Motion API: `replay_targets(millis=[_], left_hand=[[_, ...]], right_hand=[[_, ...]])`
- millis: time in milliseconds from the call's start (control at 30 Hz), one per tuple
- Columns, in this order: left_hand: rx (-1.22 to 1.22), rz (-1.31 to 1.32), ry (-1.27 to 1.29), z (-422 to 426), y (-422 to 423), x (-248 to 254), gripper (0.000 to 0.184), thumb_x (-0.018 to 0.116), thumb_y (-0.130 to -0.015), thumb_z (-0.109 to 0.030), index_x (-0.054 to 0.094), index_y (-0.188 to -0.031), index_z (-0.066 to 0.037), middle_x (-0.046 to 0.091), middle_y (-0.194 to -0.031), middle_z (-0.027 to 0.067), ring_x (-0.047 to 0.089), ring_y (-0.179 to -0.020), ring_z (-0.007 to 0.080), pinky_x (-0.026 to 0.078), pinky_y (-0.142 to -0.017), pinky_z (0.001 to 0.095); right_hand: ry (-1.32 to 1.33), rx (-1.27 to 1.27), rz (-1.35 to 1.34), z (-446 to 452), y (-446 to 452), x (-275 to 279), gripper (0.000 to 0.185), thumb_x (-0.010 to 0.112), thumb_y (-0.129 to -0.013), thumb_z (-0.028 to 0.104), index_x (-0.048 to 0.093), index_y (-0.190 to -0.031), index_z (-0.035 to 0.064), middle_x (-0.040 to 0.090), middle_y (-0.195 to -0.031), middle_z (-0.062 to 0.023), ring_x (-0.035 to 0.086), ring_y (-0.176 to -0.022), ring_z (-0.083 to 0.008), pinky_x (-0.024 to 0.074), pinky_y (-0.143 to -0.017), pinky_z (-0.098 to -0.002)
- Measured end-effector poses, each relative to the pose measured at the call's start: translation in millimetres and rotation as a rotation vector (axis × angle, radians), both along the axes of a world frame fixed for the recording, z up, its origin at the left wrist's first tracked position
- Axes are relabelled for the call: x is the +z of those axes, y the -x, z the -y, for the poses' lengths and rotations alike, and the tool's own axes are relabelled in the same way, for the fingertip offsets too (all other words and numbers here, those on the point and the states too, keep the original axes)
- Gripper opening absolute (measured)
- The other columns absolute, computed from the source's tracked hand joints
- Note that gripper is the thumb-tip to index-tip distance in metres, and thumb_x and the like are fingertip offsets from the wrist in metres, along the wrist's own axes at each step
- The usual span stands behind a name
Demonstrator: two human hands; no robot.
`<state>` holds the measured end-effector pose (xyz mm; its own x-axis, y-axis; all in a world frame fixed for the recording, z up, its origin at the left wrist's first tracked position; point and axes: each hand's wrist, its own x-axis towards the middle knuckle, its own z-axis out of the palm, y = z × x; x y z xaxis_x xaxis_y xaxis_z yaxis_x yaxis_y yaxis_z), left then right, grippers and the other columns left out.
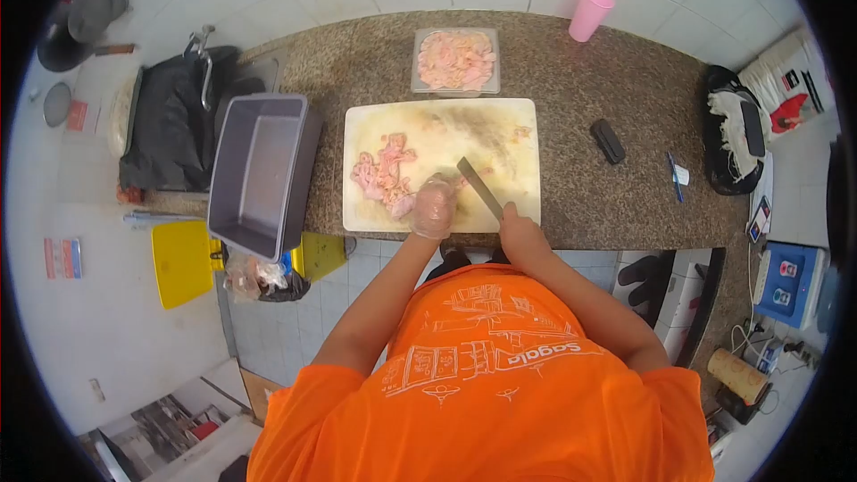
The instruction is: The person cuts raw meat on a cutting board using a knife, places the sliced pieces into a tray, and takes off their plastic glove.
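Observation:
A white cutting board [446, 138] lies on the granite counter in front of me. Pieces of pale pink raw meat [388, 165] are heaped on its left part. My left hand [435, 206], in a clear plastic glove, rests at the board's front edge, touching the heap's lower right end; its fingers are too blurred to read. My bare right hand [522, 234] is closed round the handle of a knife [480, 187], whose blade points up and left over the board. A few small scraps lie near the blade. Behind the board stands a clear container [416, 80] filled with similar meat.
An empty grey bin [306, 170] stands left of the board, beside a sink with black plastic [170, 125] and a tap. On the right are a black case [607, 141], a pen [674, 177] and a black bag [728, 174]. A pink cup [591, 12] stands behind.

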<state>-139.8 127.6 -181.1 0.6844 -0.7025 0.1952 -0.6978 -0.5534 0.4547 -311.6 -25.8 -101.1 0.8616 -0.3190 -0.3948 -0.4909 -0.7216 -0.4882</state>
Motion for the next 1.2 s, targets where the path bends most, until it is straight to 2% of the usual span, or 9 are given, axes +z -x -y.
replay_targets(millis=[200,367,500,600,767,867,1000,1067,1200], left_hand=[[-0.116,-0.001,0.194,-2,-4,17,0.021,0.066,-0.085,-0.006,0.076,-0.103,-0.005,0.071,-0.096,0.0193,0.068,-0.088,0.041,0.056,-0.079,0.0483],[0.027,-0.124,0.214,2,-11,8,0.014,0.066,-0.09,-0.007,0.073,-0.101,-0.002,0.069,-0.093,0.0219,0.068,-0.089,0.0416,0.055,-0.078,0.0501],[0.397,-0.386,0.339,4,-18,38,0.01,0.066,-0.094,-0.009,0.069,-0.092,0.0,0.067,-0.093,0.0227,0.066,-0.09,0.0427,0.053,-0.079,0.0511],[-0.021,-0.047,0.194,28,-21,41,0.015,0.072,-0.092,-0.015,0.067,-0.089,-0.001,0.066,-0.093,0.0221,0.065,-0.094,0.0406,0.052,-0.085,0.0492],[-0.052,-0.157,-0.108,73,-20,44,0.026,0.071,-0.093,-0.024,0.07,-0.085,0.001,0.071,-0.082,0.0239,0.073,-0.082,0.0396,0.057,-0.077,0.0509],[0.162,-0.265,0.058,83,-74,63,0.026,0.068,-0.094,-0.023,0.073,-0.08,-0.001,0.073,-0.077,0.0244,0.074,-0.074,0.0387,0.059,-0.072,0.0493],[0.271,-0.438,0.232,98,-154,165,0.016,0.07,-0.089,-0.021,0.079,-0.09,-0.008,0.077,-0.081,0.0194,0.077,-0.079,0.0339,0.06,-0.076,0.0434],[0.383,-0.349,0.201,116,-189,183,0.019,0.069,-0.09,-0.023,0.08,-0.09,-0.007,0.079,-0.086,0.0162,0.078,-0.085,0.0306,0.06,-0.081,0.0409],[0.108,-0.08,-0.139,135,-243,174,0.024,0.066,-0.094,-0.021,0.076,-0.111,-0.008,0.079,-0.104,0.0145,0.077,-0.095,0.0275,0.059,-0.086,0.039]], right_hand=[[0.036,-0.008,0.209,-8,-113,-26,0.021,0.051,-0.1,0.01,0.048,-0.116,-0.0038,0.069,-0.08,-0.0318,0.071,-0.08,-0.0523,0.0566,-0.072,-0.0612],[-0.028,0.011,0.116,2,-49,-24,0.029,0.045,-0.102,0.009,0.051,-0.127,-0.0058,0.07,-0.089,-0.031,0.072,-0.09,-0.0481,0.0566,-0.078,-0.0588],[-0.03,0.103,-0.063,19,45,82,0.025,0.055,-0.103,0.016,0.048,-0.118,-0.0025,0.069,-0.089,-0.0355,0.069,-0.09,-0.0539,0.0542,-0.077,-0.062],[-0.108,0.064,-0.17,28,64,136,0.024,0.058,-0.103,0.017,0.048,-0.115,-0.002,0.069,-0.088,-0.0369,0.068,-0.089,-0.0569,0.0539,-0.075,-0.0639],[0.003,-0.082,0.154,57,115,75,0.024,0.06,-0.103,0.016,0.051,-0.115,-0.0034,0.071,-0.09,-0.034,0.068,-0.09,-0.0558,0.0533,-0.077,-0.0629],[0.047,-0.274,0.105,66,119,69,0.024,0.061,-0.102,0.015,0.053,-0.114,-0.0036,0.071,-0.093,-0.0323,0.068,-0.091,-0.0548,0.0521,-0.078,-0.0617],[-0.046,-0.388,0.174,69,121,88,0.022,0.061,-0.1,0.013,0.061,-0.115,-0.0024,0.071,-0.105,-0.0338,0.066,-0.102,-0.0553,0.0525,-0.087,-0.0615],[-0.073,-0.41,0.214,71,119,90,0.019,0.06,-0.1,0.013,0.06,-0.112,-0.0024,0.07,-0.102,-0.0341,0.066,-0.1,-0.0561,0.0521,-0.085,-0.0621],[-0.076,-0.398,0.24,74,118,86,0.019,0.061,-0.101,0.013,0.059,-0.112,-0.0022,0.07,-0.1,-0.0339,0.066,-0.099,-0.0559,0.052,-0.084,-0.0619]])
